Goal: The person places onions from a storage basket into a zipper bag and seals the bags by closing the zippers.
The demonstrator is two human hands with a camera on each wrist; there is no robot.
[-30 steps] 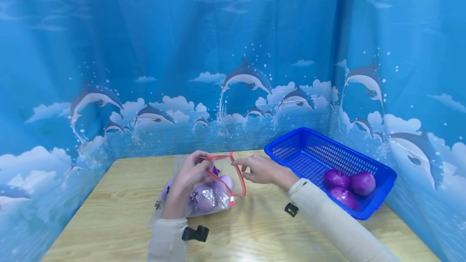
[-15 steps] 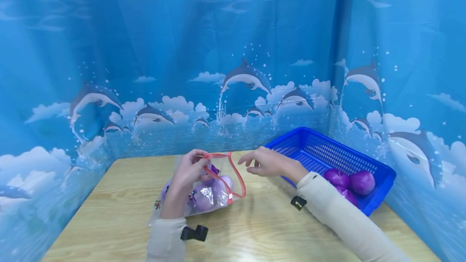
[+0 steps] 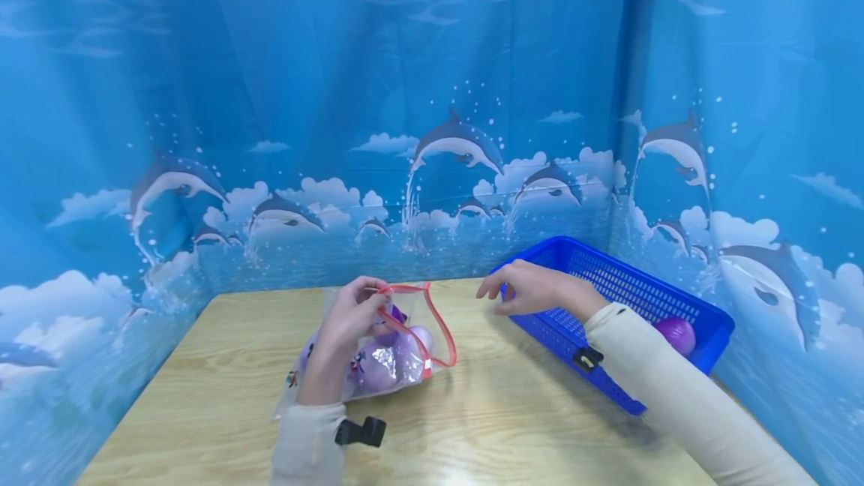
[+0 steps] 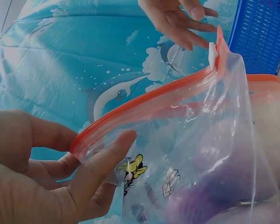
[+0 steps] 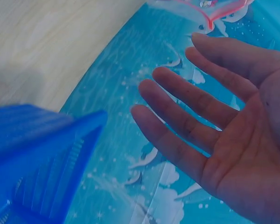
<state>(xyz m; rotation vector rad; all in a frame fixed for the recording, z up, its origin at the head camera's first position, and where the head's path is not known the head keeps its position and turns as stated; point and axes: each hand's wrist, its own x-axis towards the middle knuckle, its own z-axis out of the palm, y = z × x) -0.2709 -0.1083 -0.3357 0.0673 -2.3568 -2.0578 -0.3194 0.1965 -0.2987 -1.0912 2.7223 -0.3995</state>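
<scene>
My left hand (image 3: 346,328) pinches the opening's edge of a clear zip bag between thumb and fingers. The bag's red zip strip (image 4: 144,99) stands spread apart, with a white slider (image 4: 213,56) at the far corner. Inside the bag lie several round purple pieces (image 3: 378,372), blurred by the plastic. My right hand (image 3: 536,289) holds nothing and hovers over the near left side of a blue mesh basket (image 3: 607,276). Its fingers (image 5: 177,119) are spread and relaxed in the right wrist view. One shiny purple onion-like ball (image 3: 677,334) shows in the basket; my sleeve hides the others.
The bag and basket rest on a light wooden table (image 3: 223,366), the basket at its right rear. A blue dolphin-print curtain (image 3: 337,96) closes off the back and sides. My right forearm (image 3: 675,388) crosses over the basket's near side.
My right hand has let go of the bag's red edge and moved right to the basket, its forearm now covering most of the purple balls. My left hand has stayed on the bag.
</scene>
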